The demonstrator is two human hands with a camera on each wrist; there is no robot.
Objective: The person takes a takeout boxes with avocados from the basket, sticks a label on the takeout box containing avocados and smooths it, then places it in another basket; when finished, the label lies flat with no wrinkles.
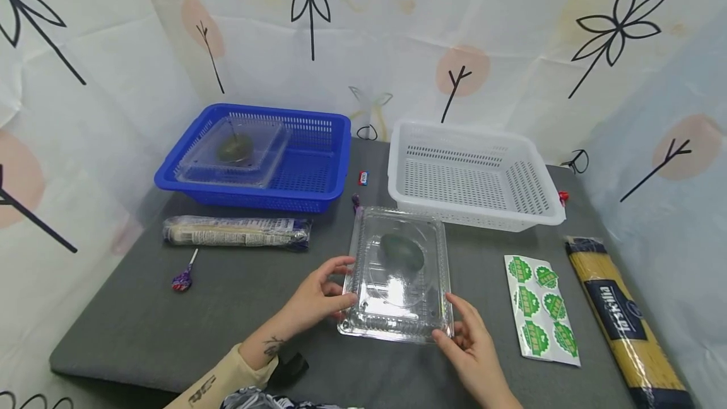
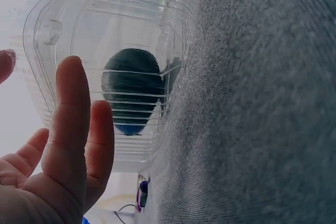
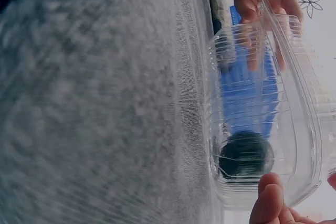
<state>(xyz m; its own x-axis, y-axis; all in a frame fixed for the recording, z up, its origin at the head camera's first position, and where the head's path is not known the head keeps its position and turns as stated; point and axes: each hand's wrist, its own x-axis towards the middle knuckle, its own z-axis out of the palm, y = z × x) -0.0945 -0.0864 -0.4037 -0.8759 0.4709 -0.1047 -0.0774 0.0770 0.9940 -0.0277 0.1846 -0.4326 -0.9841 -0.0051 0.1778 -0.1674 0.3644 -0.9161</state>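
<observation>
A clear plastic clamshell container (image 1: 392, 317) with its lid down stands in front of me, with a dark green oval fruit (image 1: 402, 252) inside. My left hand (image 1: 315, 295) holds its left edge, the thumb over the rim and the fingers along the side wall. At the front right corner my right hand (image 1: 471, 346) grips the rim between thumb and fingers. In the left wrist view the fruit (image 2: 131, 87) shows through the ribbed wall, low near the grey table. The right wrist view has the container (image 3: 299, 129) between both hands.
Behind stand a blue basket (image 1: 335, 163), bearing another clear container (image 1: 267, 137) with a green fruit, and a white basket (image 1: 545, 207). A noodle pack (image 1: 235, 232) and lollipop (image 1: 182, 279) lie left. A green sticker sheet (image 1: 542, 308) and spaghetti pack (image 1: 619, 314) lie right.
</observation>
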